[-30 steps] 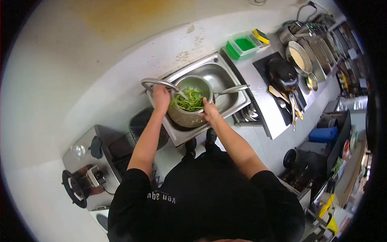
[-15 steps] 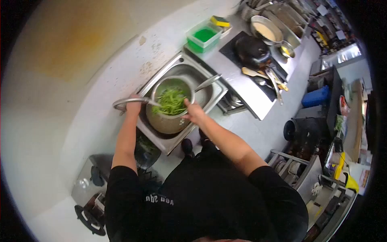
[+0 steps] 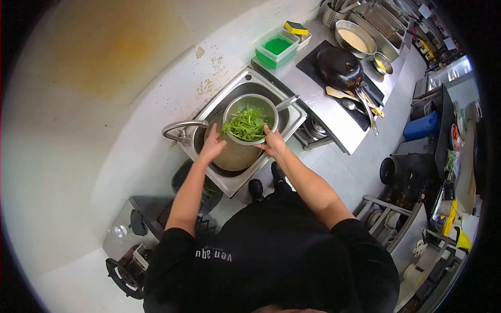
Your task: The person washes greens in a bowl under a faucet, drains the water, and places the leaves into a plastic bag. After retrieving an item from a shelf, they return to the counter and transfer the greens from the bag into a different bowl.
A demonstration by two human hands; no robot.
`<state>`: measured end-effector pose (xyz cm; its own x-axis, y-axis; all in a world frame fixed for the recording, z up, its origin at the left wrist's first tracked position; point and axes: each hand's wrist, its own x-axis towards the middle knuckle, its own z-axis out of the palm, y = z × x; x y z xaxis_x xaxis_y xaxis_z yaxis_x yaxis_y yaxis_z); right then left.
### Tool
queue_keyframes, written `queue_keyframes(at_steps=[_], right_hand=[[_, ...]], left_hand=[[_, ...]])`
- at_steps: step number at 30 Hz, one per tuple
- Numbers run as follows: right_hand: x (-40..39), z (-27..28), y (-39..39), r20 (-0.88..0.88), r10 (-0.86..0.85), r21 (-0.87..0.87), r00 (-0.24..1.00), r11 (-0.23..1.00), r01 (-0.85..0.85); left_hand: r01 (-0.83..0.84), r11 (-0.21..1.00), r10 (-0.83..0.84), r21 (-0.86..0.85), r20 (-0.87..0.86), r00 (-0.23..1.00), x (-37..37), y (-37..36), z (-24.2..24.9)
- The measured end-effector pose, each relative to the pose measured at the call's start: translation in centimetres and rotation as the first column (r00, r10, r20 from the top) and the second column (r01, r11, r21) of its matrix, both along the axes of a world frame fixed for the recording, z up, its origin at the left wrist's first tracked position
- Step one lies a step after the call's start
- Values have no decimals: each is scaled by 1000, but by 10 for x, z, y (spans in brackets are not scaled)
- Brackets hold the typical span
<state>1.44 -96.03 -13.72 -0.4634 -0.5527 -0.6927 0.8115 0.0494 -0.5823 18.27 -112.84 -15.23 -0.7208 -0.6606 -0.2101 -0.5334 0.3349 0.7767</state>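
Observation:
My right hand [image 3: 272, 144] grips the near rim of a metal saucepan [image 3: 267, 104], thumb over the edge. The pan's handle points up to the right. Inside lie leafy greens [image 3: 245, 124] with long stems, heaped towards the near left side. My left hand [image 3: 213, 146] is open, fingers apart, just left of the pan beside the greens. Below the pan, a large round vessel [image 3: 237, 158] with cloudy brownish contents stands in the steel sink [image 3: 229, 183]. A curved faucet [image 3: 180, 125] reaches over the sink's left side.
A plastic tub [image 3: 276, 48] of green liquid and a sponge [image 3: 296, 28] stand behind the sink. On the right counter, an upturned dark pan [image 3: 338, 68] and utensils lie on a black mat [image 3: 308, 65]. A dark bin [image 3: 182, 177] stands below the sink's left.
My left hand has moved from the faucet to beside the greens. The stream seen at the spout no longer shows. My right hand still holds the saucepan. The whole view has shifted slightly.

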Motion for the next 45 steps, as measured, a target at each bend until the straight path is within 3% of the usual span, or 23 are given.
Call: queue_keyframes(at_steps=[2,4,5,6,10,11,12,13,14,16,17,18,20,22,28,30,32,33,34,36,37,39,45], right_hand=[[1,-1,1,-32,19,2,999,1000,-19],[5,-6,1,-58,0,22,998,1000,2],[8,-8,0,-79,-14,39,997,999,17],[10,-7,-1,-87,-31,41,996,999,35],[21,13,-8,-225,19,215,974,976,30],[26,52,1,-449,216,360,867,932,-46],[30,3,-10,-722,82,170,687,983,62],[36,29,-2,-747,16,77,665,995,61],[36,17,-8,-881,79,138,467,986,93],[42,47,1,-909,95,134,405,989,70],[44,58,2,-875,191,214,444,977,1],[46,35,-12,-942,58,92,329,992,89],[44,60,-14,-927,-19,21,375,994,103],[48,94,-7,-904,371,373,215,927,-32],[59,105,-5,-900,429,430,-75,903,3],[63,99,-11,-891,446,444,-81,895,52],[65,65,-21,-895,359,289,-267,919,268],[59,95,-8,-835,253,245,489,966,-81],[54,36,-29,-899,437,437,5,899,9],[60,48,-23,-995,95,88,-41,984,152],[70,103,-2,-932,95,88,350,995,-35],[64,98,3,-953,268,263,-139,963,55],[72,119,11,-926,354,350,-132,935,57]], left_hand=[[-135,812,287,569,-188,939,-8,17,3],[-192,902,256,387,-120,959,-8,24,8],[-182,981,168,-61,-191,967,-7,30,15],[-160,853,54,-496,-222,974,-9,34,19],[-84,799,-10,-596,-153,988,-37,53,13],[-100,766,0,-635,-156,988,-46,59,5],[-113,731,1,-673,-165,986,-57,63,-3],[-98,964,66,-248,-134,989,-71,65,13],[-182,968,122,-170,-314,942,-83,59,-6],[-331,935,248,-124,-438,864,-104,33,-78],[-379,921,307,-87,-435,847,-103,43,-65],[-385,918,311,-94,-429,848,-100,56,-44],[-412,905,332,-101,-438,835,-96,65,-29],[-415,904,331,-102,-448,831,-97,71,-21],[-414,905,322,-97,-480,816,-98,79,-11],[-404,910,312,-90,-492,813,-99,81,-8],[-380,921,289,-83,-509,811,-99,82,-8],[-380,921,284,-88,-516,808,-96,80,-7],[-411,906,302,-103,-523,797,-90,81,-4],[-476,876,358,-83,-549,755,-94,86,4],[-500,865,390,-43,-568,725,-97,87,8],[-524,851,441,44,-603,665,-101,92,14],[-503,835,515,223,-641,570,-110,107,29]])
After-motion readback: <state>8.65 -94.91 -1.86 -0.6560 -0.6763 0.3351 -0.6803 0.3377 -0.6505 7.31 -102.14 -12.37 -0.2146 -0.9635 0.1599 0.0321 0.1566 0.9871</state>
